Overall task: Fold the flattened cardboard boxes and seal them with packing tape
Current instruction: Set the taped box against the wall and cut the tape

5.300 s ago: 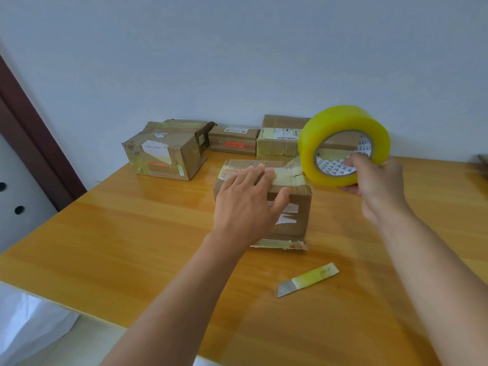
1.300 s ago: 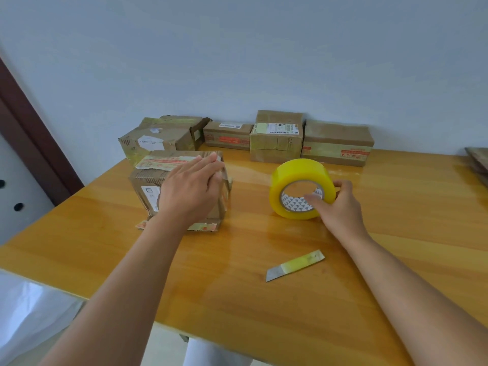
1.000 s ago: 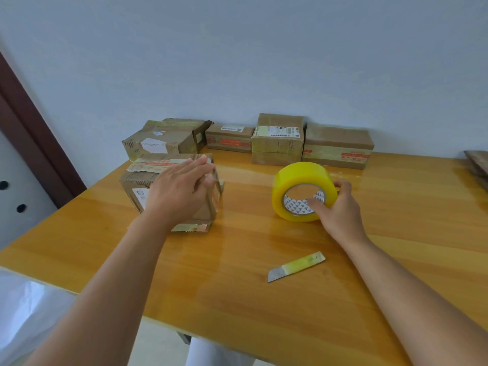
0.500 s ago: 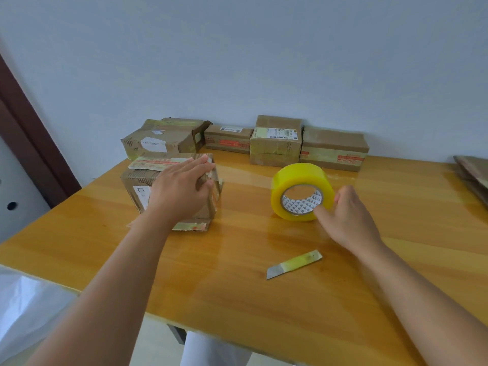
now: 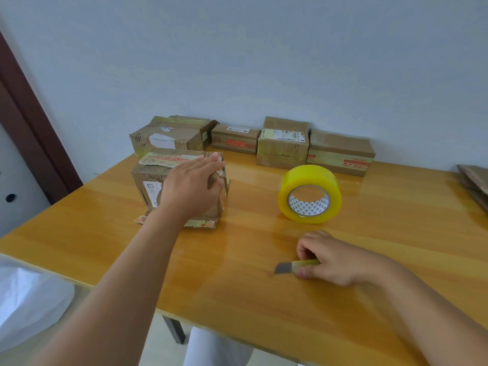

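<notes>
On the glossy orange-yellow wooden table (image 5: 396,233), left of centre, stands a small brown cardboard box (image 5: 155,180) patched with tape and torn labels, a loose flap lying flat at its near base. The person's left hand (image 5: 191,187) rests against the box's near face, fingers straight and together, fingertips reaching the top right edge. Right of the box, well apart from it, a wide roll of yellow packing tape (image 5: 310,194) stands on its edge, its patterned white core facing the viewer. Nearer the viewer, the right hand (image 5: 332,260) pinches a small utility knife (image 5: 286,267) with a yellowish handle, the fingers curled around it and the grey blade pointing left, low over the table. Along the far wall sits a row of four taped brown cardboard boxes (image 5: 284,145). At the far right edge lie flattened cardboard sheets (image 5: 475,180).
</notes>
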Demonstrator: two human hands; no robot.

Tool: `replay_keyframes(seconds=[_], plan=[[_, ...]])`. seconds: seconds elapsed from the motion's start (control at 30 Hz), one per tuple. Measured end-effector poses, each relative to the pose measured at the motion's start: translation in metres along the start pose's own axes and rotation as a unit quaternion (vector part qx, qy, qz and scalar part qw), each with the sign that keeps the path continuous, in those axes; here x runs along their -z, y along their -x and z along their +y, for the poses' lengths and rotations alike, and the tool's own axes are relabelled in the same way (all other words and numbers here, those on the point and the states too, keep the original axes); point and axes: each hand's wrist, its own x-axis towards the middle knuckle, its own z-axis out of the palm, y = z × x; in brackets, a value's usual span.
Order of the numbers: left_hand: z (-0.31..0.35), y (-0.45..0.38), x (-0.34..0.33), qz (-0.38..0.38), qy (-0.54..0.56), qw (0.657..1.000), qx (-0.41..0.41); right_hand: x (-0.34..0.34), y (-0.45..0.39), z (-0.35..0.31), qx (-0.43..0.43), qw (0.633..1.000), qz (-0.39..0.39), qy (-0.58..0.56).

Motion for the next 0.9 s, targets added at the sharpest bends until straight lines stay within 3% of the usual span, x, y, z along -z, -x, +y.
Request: replay_keyframes(seconds=[0.1, 0.2, 0.37, 0.47, 0.53, 0.67, 0.8, 0.9], plan=[[-0.001, 0.0, -0.002, 0.011, 0.004, 1.0, -0.001, 0.01, -0.005, -0.011, 0.014, 0.999, 0.019, -0.048], [-0.001, 0.0, -0.002, 0.017, 0.008, 1.0, 0.0, 0.024, -0.021, -0.027, 0.064, 0.972, 0.141, -0.179], [-0.001, 0.001, -0.004, 0.033, 0.007, 0.999, -0.003, 0.05, -0.059, -0.066, 0.129, 0.854, 0.381, -0.331], [-0.001, 0.002, -0.005, 0.047, 0.011, 0.999, -0.009, 0.06, -0.083, -0.081, 0.151, 0.785, 0.408, -0.441], [-0.001, 0.002, -0.006, 0.053, 0.01, 0.998, -0.01, 0.061, -0.098, -0.082, 0.165, 0.771, 0.397, -0.47], [-0.004, 0.002, -0.01, 0.074, 0.012, 0.997, -0.018, 0.046, -0.122, -0.07, 0.164, 0.819, 0.444, -0.323], [-0.004, 0.001, -0.014, 0.087, 0.008, 0.996, -0.019, 0.023, -0.132, -0.06, 0.19, 0.798, 0.553, -0.146], [-0.002, 0.001, -0.015, 0.101, 0.007, 0.995, -0.015, 0.011, -0.131, -0.059, 0.201, 0.799, 0.563, -0.073]])
